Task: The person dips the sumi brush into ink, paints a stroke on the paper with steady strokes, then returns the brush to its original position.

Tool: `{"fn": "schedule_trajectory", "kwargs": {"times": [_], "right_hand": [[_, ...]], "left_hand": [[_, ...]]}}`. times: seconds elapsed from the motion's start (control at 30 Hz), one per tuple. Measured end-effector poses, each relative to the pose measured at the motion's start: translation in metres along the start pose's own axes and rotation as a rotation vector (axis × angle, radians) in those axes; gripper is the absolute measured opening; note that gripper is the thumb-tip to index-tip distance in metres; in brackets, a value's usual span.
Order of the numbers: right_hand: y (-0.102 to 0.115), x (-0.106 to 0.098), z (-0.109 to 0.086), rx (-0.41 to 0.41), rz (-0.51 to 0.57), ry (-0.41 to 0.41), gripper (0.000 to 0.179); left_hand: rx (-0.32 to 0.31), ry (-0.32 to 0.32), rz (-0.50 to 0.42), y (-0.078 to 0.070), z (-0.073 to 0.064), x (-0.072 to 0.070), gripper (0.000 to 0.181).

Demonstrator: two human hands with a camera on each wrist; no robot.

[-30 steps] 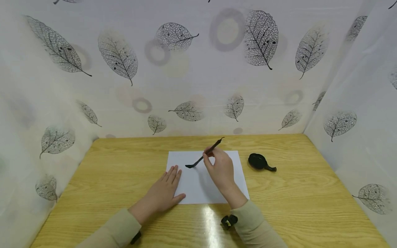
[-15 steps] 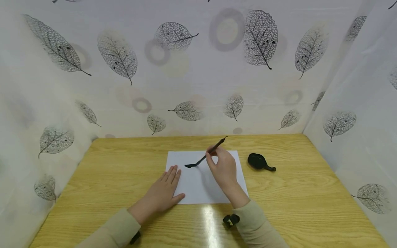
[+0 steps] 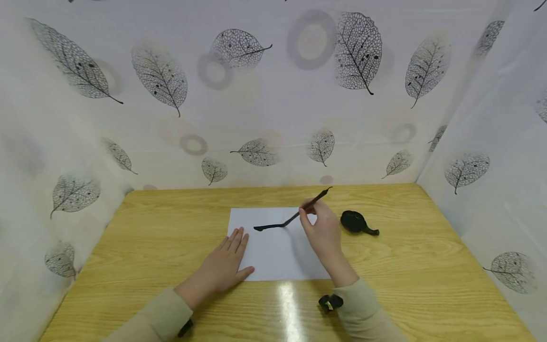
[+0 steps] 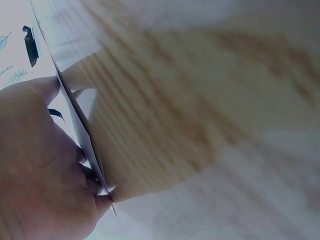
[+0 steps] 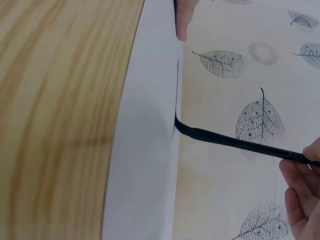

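Head view, right hand (image 3: 324, 233) pinching brush (image 3: 319, 196), left hand (image 3: 225, 264) flat, black stroke (image 3: 271, 226) lengthened rightward

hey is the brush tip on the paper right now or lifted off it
On: the brush bends where its tip meets the paper, at the end of a black stroke.

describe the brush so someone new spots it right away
On the wooden table lies a white sheet. Over it, the right hand pinches the brush, slanting down to the end of a black stroke. Unlike the black dish nearby, it is long, thin and held.
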State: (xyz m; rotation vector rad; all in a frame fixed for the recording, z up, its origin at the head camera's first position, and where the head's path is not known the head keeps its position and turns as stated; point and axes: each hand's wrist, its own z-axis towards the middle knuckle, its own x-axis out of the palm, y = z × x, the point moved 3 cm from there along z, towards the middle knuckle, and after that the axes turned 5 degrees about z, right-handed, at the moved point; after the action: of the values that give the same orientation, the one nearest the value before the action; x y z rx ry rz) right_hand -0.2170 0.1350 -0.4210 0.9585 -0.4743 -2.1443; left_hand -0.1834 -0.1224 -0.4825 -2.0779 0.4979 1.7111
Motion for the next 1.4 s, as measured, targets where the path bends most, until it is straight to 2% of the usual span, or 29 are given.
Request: {"fn": "schedule_trajectory", "kwargs": {"times": [0.23, 0.67, 0.9, 1.4], "right_hand": [[-0.011, -0.016, -0.002, 0.002, -0.040, -0.034, 0.012], [-0.030, -0.040, -0.004, 0.067, -0.072, -0.054, 0.012], [-0.036, -0.048, -0.007, 0.125, -0.077, -0.044, 0.012], [-0.040, -0.059, -0.011, 0.167, -0.088, -0.009, 0.010]], "left_hand": [[-0.002, -0.002, -0.010, -0.001, 0.000, -0.001, 0.088], [-0.001, 0.001, 0.007, -0.001, 0.000, -0.003, 0.087], [-0.002, 0.002, 0.010, -0.001, -0.001, -0.004, 0.087], [0.001, 0.001, 0.008, -0.001, -0.001, -0.003, 0.086]]}}
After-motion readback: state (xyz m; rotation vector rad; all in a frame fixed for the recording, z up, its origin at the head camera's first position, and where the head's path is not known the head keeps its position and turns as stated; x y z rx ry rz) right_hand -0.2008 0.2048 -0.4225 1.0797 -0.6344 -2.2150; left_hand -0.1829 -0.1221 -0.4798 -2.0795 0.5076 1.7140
